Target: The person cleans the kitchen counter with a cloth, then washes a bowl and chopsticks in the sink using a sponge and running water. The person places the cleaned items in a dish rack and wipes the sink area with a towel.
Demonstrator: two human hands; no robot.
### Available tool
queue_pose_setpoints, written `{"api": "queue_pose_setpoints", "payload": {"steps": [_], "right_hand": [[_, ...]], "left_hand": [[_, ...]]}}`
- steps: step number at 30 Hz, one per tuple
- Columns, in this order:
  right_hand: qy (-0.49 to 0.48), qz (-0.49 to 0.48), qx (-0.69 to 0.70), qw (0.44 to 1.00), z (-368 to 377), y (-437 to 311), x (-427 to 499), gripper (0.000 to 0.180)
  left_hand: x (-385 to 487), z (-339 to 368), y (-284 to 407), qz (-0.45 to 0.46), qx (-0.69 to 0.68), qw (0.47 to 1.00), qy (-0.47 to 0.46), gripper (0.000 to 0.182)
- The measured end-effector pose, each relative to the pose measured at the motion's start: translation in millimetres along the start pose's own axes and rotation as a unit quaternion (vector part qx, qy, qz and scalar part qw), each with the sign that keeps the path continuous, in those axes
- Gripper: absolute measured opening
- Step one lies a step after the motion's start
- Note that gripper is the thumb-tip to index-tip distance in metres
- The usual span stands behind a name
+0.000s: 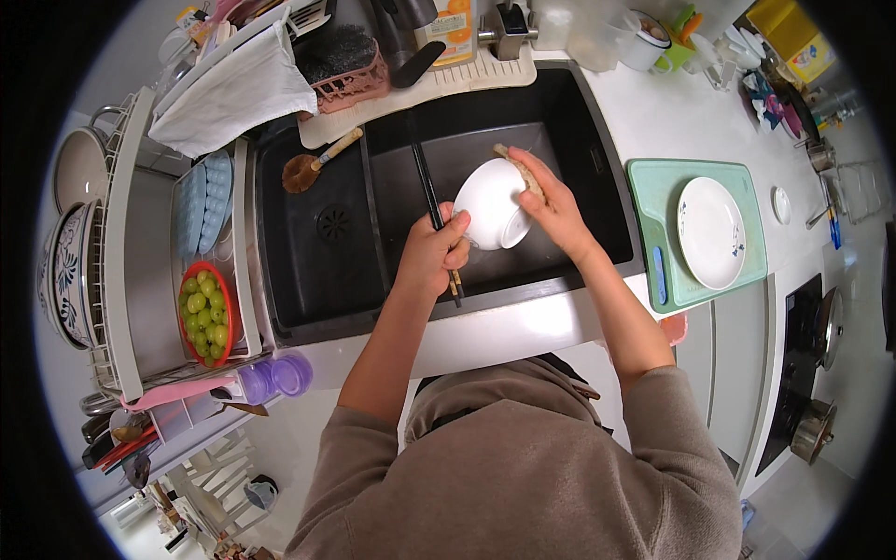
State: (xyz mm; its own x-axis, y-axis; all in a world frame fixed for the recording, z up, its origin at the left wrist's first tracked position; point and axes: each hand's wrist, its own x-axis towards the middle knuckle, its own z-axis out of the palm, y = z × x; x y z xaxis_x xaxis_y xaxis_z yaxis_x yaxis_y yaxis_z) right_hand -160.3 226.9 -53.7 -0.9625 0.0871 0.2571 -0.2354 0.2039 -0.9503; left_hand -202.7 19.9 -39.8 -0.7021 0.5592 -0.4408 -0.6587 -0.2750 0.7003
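Observation:
Over the right basin of a black double sink (378, 231), my left hand (435, 246) grips a white bowl (488, 199), tilted on its side with its foot toward the lower right. The same hand holds a pair of black chopsticks (428, 183) whose patterned ends point toward me. My right hand (553, 204) presses a tan scrubbing pad (526, 173) against the bowl's outer wall. A brown round-headed brush with a light handle (302, 173) lies in the left basin, above the drain.
Right of the sink, a white plate (712, 234) rests on a green cutting board (640, 185). At left stands a dish rack (122, 238) near a red bowl of green grapes (204, 315). A faucet (509, 31) and a pink basket (353, 82) are behind the sink.

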Motion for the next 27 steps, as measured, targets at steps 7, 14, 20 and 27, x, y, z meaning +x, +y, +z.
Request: {"api": "queue_pose_setpoints", "payload": {"steps": [7, 14, 20, 27], "right_hand": [[-0.077, -0.199, -0.372, 0.904, 46, -35, -13, 0.04], [0.074, 0.313, 0.248, 0.914, 7, 5, 19, 0.043], [0.174, 0.127, 0.155, 0.964, 24, 16, 10, 0.033], [0.131, -0.114, -0.26, 0.95, 40, -1, 7, 0.033]], "left_hand": [[5, 20, -13, 0.061, 0.023, 0.993, 0.094, 0.007], [2, 2, -14, 0.09, 0.024, 0.995, -0.026, 0.013], [11, 3, -12, 0.089, 0.061, 0.994, -0.01, 0.01], [14, 2, -23, 0.083, 0.044, 0.996, 0.002, 0.012]]}}
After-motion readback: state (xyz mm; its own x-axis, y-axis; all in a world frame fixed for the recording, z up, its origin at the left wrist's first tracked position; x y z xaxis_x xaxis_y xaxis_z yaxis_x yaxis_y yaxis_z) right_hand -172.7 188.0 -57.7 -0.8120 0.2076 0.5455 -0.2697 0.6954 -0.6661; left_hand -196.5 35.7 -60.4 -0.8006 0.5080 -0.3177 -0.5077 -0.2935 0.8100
